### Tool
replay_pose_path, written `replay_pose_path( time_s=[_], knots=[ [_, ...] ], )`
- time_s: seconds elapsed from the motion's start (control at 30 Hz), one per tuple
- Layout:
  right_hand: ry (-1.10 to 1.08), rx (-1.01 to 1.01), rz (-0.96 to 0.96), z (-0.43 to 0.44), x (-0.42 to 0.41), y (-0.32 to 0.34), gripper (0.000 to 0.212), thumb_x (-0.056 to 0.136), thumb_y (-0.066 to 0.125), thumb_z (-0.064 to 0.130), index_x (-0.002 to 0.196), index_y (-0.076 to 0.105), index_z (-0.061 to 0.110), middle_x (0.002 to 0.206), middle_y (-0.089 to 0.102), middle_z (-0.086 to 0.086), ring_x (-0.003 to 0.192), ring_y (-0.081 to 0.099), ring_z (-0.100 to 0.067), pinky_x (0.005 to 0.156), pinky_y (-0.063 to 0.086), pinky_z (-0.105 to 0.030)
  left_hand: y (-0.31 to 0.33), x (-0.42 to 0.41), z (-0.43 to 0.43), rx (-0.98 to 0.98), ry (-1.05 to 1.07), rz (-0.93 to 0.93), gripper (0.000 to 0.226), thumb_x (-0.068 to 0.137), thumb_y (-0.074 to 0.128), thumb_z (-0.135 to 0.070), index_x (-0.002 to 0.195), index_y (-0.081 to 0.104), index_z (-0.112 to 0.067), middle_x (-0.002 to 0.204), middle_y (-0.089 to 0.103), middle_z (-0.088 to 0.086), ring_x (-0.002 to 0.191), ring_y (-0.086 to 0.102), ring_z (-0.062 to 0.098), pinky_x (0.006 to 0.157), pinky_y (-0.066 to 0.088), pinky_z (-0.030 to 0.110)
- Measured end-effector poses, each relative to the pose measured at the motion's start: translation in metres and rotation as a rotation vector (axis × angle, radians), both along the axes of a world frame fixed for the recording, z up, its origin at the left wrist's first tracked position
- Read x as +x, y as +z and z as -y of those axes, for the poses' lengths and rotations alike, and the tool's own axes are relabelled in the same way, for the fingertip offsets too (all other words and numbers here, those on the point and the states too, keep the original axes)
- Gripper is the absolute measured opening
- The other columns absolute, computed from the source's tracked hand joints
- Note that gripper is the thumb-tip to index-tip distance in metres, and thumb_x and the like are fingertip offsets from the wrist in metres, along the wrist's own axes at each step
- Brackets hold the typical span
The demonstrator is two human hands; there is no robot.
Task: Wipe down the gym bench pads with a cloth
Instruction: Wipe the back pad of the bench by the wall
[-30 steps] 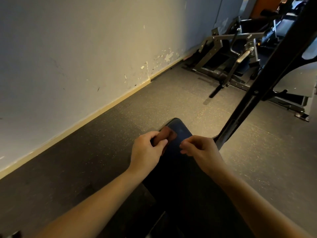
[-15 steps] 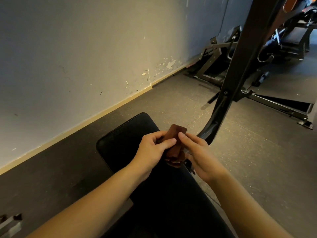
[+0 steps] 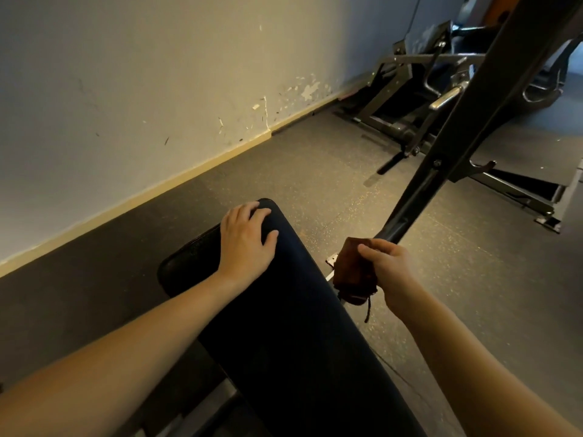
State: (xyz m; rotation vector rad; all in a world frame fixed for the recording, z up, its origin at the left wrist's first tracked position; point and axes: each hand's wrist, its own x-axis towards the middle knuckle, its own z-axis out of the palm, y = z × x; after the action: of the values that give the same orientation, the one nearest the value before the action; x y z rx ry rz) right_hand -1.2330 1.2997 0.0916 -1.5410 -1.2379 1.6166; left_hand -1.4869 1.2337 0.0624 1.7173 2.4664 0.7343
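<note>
A dark padded bench pad (image 3: pixel 284 310) runs from the bottom centre up toward the wall. My left hand (image 3: pixel 246 239) rests flat on its far end, fingers spread. My right hand (image 3: pixel 389 266) holds a folded brown cloth (image 3: pixel 351 272) just off the pad's right edge, above the floor. A loose thread hangs from the cloth's lower corner. The cloth is not touching the pad.
A black slanted steel upright (image 3: pixel 457 127) of the bench frame rises right behind my right hand. A pale wall (image 3: pixel 142 74) with a cream skirting runs along the left. Other gym machines (image 3: pixel 419 89) stand at the back right on the speckled rubber floor (image 3: pixel 473 263).
Both hands held the cloth together over the pad before. My left hand has let go and now lies on the pad's far end, while my right hand has carried the cloth off to the right.
</note>
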Motion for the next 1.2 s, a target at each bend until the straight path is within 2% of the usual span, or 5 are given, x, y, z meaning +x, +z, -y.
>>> replay_pose_path(
  time_s=[0.3, 0.57, 0.93, 1.1, 1.2],
  knots=[
    [0.185, 0.108, 0.157, -0.05, -0.069, -0.007, 0.018, 0.102, 0.059, 0.019, 0.119, 0.065, 0.016, 0.103, 0.065, -0.005, 0.092, 0.062, -0.021, 0.068, 0.053, -0.031, -0.033, -0.001, -0.023, -0.029, 0.073, -0.124, 0.06, 0.106, 0.041, -0.043, 0.158, 0.033, -0.015, 0.163, 0.035, 0.007, 0.153, 0.027, 0.023, 0.128, 0.015, 0.05],
    [0.221, 0.036, 0.08, -0.106, -0.138, -0.04, 0.021, 0.095, 0.069, 0.021, 0.115, 0.067, 0.011, 0.107, 0.068, -0.013, 0.097, 0.067, -0.029, 0.066, 0.056, -0.033, -0.049, 0.0, -0.034, -0.033, 0.135, -0.239, 0.061, 0.105, 0.04, -0.048, 0.157, 0.034, -0.015, 0.161, 0.037, 0.01, 0.151, 0.03, 0.028, 0.127, 0.018, 0.05],
    [0.8, 0.157, -0.057, -0.143, -0.119, -0.09, 0.008, 0.098, 0.067, 0.016, 0.101, 0.073, 0.018, 0.094, 0.076, -0.006, 0.089, 0.074, -0.019, 0.076, 0.061, -0.031, -0.053, 0.014, -0.043, -0.066, 0.251, -0.425, 0.063, 0.106, 0.039, -0.045, 0.157, 0.035, -0.008, 0.159, 0.039, 0.012, 0.15, 0.032, 0.028, 0.126, 0.018, 0.053],
    [0.915, 0.138, -0.064, -0.136, -0.068, -0.131, 0.022, 0.098, 0.063, 0.007, 0.09, 0.068, 0.027, 0.081, 0.07, 0.008, 0.076, 0.069, -0.004, 0.061, 0.048, -0.009, -0.058, 0.026, -0.049, -0.119, 0.342, -0.526, 0.064, 0.106, 0.04, -0.043, 0.157, 0.035, -0.004, 0.16, 0.038, 0.015, 0.151, 0.031, 0.03, 0.126, 0.019, 0.054],
    [0.87, 0.113, -0.079, -0.127, -0.065, -0.138, 0.017, 0.099, 0.062, 0.01, 0.093, 0.071, 0.023, 0.086, 0.072, 0.002, 0.083, 0.071, -0.015, 0.073, 0.057, -0.029, -0.059, 0.029, -0.048, -0.136, 0.356, -0.535, 0.065, 0.107, 0.037, -0.042, 0.159, 0.03, -0.005, 0.164, 0.032, 0.014, 0.155, 0.025, 0.029, 0.126, 0.018, 0.054]
  ],
)
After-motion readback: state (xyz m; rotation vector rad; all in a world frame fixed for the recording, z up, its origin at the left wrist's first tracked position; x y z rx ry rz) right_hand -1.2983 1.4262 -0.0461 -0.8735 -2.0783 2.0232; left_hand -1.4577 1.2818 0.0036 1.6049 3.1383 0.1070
